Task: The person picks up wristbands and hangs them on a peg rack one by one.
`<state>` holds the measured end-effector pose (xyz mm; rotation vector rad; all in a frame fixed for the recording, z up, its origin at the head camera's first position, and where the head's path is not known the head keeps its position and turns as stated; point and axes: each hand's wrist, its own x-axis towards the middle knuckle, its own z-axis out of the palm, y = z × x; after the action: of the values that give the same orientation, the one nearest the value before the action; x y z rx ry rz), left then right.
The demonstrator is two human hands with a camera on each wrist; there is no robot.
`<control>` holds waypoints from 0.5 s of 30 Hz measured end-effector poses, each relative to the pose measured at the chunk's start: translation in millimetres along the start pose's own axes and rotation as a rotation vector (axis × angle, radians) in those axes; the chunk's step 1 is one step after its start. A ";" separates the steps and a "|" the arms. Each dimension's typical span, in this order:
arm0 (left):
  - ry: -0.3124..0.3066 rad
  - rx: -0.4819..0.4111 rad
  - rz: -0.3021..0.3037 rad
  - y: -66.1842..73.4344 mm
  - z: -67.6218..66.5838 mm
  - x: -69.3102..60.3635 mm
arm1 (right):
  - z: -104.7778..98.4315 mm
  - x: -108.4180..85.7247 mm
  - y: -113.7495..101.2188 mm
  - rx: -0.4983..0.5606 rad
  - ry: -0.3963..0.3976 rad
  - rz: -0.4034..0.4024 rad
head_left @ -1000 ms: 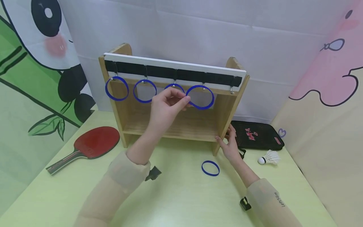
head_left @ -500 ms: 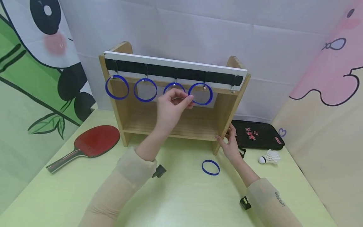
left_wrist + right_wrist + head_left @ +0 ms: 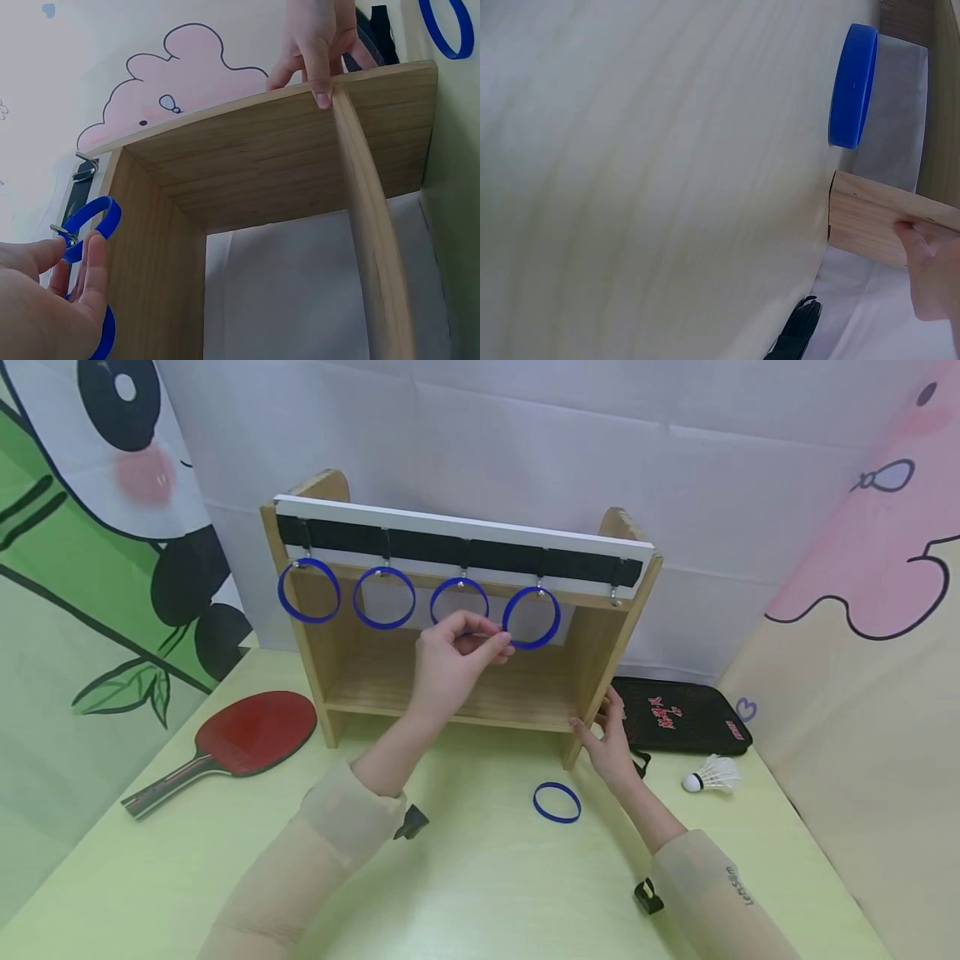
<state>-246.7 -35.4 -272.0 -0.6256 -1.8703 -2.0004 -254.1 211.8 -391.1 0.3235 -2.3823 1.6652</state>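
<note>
In the head view, my left hand [image 3: 452, 667] pinches the lower left edge of a blue ring [image 3: 557, 623] between thumb and fingers. That ring is at the fourth hook [image 3: 540, 591] of a white-and-black strip [image 3: 426, 550] along the wooden shelf's [image 3: 517, 689] upper front. In the left wrist view, the hook's metal tip [image 3: 63, 232] shows through the ring [image 3: 112, 217]. Three more blue rings, among them the leftmost ring [image 3: 337, 597], hang to its left. My right hand [image 3: 612, 750] grips the shelf's right side panel near its lower board, thumb in front.
Another blue ring [image 3: 557, 820] lies on the table before the shelf. The rightmost hook [image 3: 616, 602] bears no ring. A red table-tennis bat [image 3: 255, 735] lies left. A black case [image 3: 686, 718] and a shuttlecock [image 3: 712, 776] lie right.
My left hand has shifted slightly right, then down, with the ring. The ring, earlier in front of the hook, now sits lower, with the hook at its top. My right hand stays put.
</note>
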 end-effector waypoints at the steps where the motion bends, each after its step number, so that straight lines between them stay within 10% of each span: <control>1: -0.005 0.013 -0.009 -0.1 -1.1 -1.8 | 0.0 0.1 0.9 0.003 -0.001 -0.001; 15: -0.190 0.333 -0.012 -13.5 -3.8 -34.5 | 0.3 7.9 31.0 -0.003 0.019 -0.021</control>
<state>-224.8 -39.9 -301.7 -0.7269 -2.2564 -1.6284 -271.0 221.5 -416.5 0.3294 -2.3592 1.6486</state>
